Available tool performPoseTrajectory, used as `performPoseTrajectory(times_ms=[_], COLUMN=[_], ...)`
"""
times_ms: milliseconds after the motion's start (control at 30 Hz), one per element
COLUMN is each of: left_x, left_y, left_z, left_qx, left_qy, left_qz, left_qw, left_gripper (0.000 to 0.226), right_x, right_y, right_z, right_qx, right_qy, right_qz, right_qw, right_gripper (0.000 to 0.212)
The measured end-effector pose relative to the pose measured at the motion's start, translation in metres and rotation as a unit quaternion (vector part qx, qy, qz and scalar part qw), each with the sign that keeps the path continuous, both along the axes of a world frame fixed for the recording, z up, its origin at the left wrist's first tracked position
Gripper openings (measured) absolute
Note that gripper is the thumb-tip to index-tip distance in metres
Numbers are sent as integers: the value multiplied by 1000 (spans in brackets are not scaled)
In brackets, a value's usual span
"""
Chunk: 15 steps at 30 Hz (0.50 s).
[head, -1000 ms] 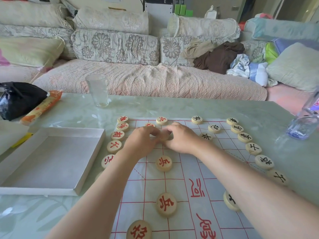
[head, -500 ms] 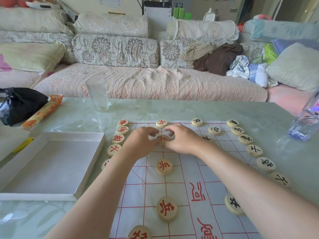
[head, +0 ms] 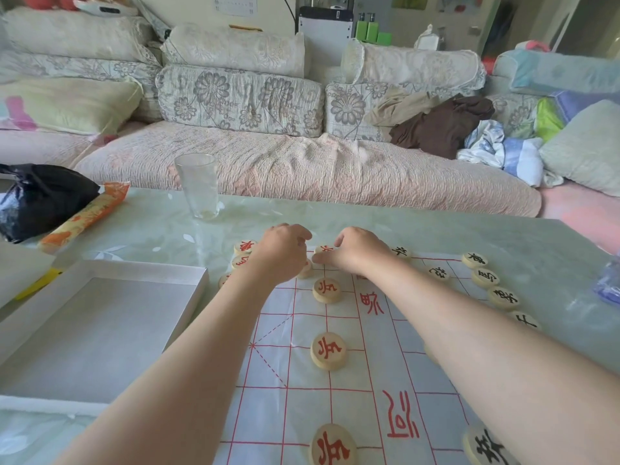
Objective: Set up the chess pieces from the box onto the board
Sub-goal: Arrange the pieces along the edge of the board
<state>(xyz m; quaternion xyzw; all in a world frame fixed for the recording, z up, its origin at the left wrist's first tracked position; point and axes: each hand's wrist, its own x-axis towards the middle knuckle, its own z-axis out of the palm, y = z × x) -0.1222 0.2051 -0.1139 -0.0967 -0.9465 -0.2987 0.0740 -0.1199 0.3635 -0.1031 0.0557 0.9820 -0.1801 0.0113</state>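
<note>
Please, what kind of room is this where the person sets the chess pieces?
Most likely a home living room. A long sofa with flowered cushions stands behind the low table, clothes lie heaped on it, and a drinking glass stands on the table.

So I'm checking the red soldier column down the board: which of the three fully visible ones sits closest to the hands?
The farthest red soldier, just below the right hand. The middle one and the bottom-edge one lie nearer the camera.
</note>
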Motion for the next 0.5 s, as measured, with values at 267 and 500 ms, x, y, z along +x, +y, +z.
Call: performPoseTrajectory(times_ms=[267, 500], left_x=[-16, -21], left_y=[4, 14], left_z=[-13, -19], left_qx=[0, 6], left_qy=[-27, -24], left_qz=[8, -1], left_qw=[1000, 1000], left_gripper=[35, 36], right_x=[-15, -20], right_y=[9, 19], right_z=[2, -8], right_qx=[-35, -93], right_qy=[-40, -19], right_qz=[130, 100], right_qw=[990, 990], right_gripper=[47, 63])
